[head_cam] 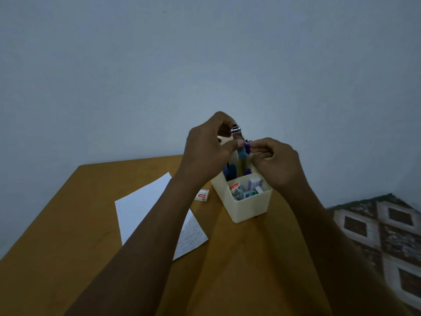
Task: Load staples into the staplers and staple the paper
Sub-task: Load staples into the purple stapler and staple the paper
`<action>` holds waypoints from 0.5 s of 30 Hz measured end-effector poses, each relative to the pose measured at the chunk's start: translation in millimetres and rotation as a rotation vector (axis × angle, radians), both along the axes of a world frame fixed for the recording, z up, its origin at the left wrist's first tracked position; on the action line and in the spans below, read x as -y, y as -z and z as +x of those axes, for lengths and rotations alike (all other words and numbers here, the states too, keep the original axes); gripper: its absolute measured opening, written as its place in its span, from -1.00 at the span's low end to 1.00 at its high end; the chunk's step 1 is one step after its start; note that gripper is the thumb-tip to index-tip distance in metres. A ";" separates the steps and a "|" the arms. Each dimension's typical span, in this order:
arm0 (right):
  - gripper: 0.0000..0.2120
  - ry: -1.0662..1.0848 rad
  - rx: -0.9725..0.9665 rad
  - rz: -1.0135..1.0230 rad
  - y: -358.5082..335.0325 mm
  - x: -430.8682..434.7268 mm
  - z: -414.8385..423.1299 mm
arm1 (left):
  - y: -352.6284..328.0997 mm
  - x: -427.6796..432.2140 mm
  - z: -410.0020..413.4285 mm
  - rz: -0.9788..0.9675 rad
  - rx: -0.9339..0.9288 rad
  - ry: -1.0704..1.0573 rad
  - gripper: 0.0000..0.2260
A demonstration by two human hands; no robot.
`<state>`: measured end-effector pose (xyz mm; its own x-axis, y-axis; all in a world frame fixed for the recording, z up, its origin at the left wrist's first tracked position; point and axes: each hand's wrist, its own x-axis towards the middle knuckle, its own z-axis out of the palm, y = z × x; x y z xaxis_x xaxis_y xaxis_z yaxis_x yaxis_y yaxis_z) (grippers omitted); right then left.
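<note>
A stapler [237, 131] is held raised above the rear compartment of a cream organiser box [250, 207], which stands on the table [68, 224]. The left hand [205, 151] is curled round the stapler, so that only its metal end is seen above the grip and a blue and purple part below it. The right hand [275, 165] is brought against that purple part, its thumb and forefinger pinched together on it; what exactly is pinched is too small to be told. Small staple boxes [247, 188] are kept in the front compartment. A further staple box [202, 195] lies on the table just beside the organiser, and the paper [141, 206] lies flat under the left forearm.
</note>
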<state>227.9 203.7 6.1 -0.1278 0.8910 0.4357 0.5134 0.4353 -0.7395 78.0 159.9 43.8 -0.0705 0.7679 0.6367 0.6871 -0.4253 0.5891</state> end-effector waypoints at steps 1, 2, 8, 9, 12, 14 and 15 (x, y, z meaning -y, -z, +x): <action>-0.77 0.001 0.000 -0.001 2.1 -1.2 -0.2 | 1.2 -3.9 2.4 -0.006 -0.026 -0.020 -0.76; -0.76 0.006 0.000 0.005 3.7 -3.3 0.5 | 2.3 -8.6 5.1 -0.013 -0.052 -0.037 -0.77; -0.67 0.024 -0.024 -0.029 9.8 -13.3 -0.4 | 8.9 -25.6 10.8 -0.057 -0.138 -0.089 -0.78; -0.66 0.017 -0.040 -0.040 11.0 -14.3 -1.1 | 10.9 -27.9 11.3 -0.073 -0.136 -0.087 -0.76; -0.67 0.003 -0.077 -0.051 14.3 -16.3 -2.6 | 16.9 -34.3 12.1 -0.113 -0.121 -0.081 -0.62; -0.68 -0.003 -0.091 -0.049 15.7 -17.1 -1.9 | 20.7 -39.9 12.3 -0.128 -0.154 -0.098 -0.58; -0.68 -0.006 -0.096 -0.048 16.2 -17.3 -1.7 | 22.4 -42.8 11.8 -0.136 -0.187 -0.109 -0.61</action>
